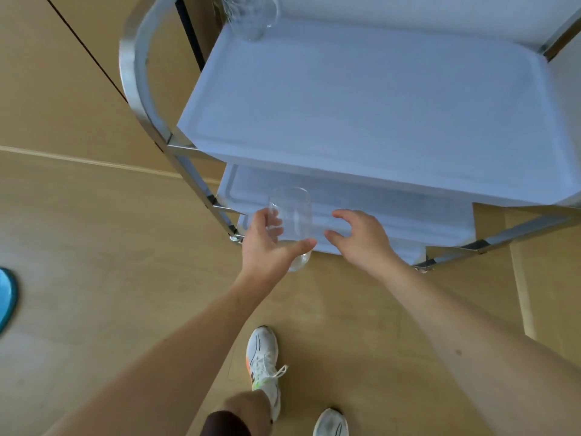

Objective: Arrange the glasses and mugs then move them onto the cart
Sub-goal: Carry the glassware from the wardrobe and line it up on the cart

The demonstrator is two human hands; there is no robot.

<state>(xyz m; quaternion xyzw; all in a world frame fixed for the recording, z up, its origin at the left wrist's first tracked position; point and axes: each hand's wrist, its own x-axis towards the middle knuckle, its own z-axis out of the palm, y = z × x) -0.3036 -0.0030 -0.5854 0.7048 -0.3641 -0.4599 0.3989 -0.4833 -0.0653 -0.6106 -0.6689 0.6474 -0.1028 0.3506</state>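
Two bare forearms fill the lower half of the frame, reaching up toward a metal-framed cart [147,99] that takes up the upper right. At centre frame the left hand [267,247] grips a clear glass tumbler [294,221], fingers curled round its left side and the thumb pressed across its lower front; the tumbler is tilted, its mouth pointing up and away, and it is held in the air in front of the cart's lower white tray [393,212], near that tray's left front corner. Just to the right, the right hand [361,237] hovers with its fingers loosely spread and slightly bent, holding nothing, close beside the tumbler but not touching it. Above them, the cart's upper white tray [361,114] spreads across the upper right of the frame, and a second clear glass [251,17] stands in its far left corner, cut off by the top edge. Below, at bottom centre, two white sneakers [264,357] stand on the tan wooden floor [94,247]. Part of a blue object [6,297] shows at the left edge.
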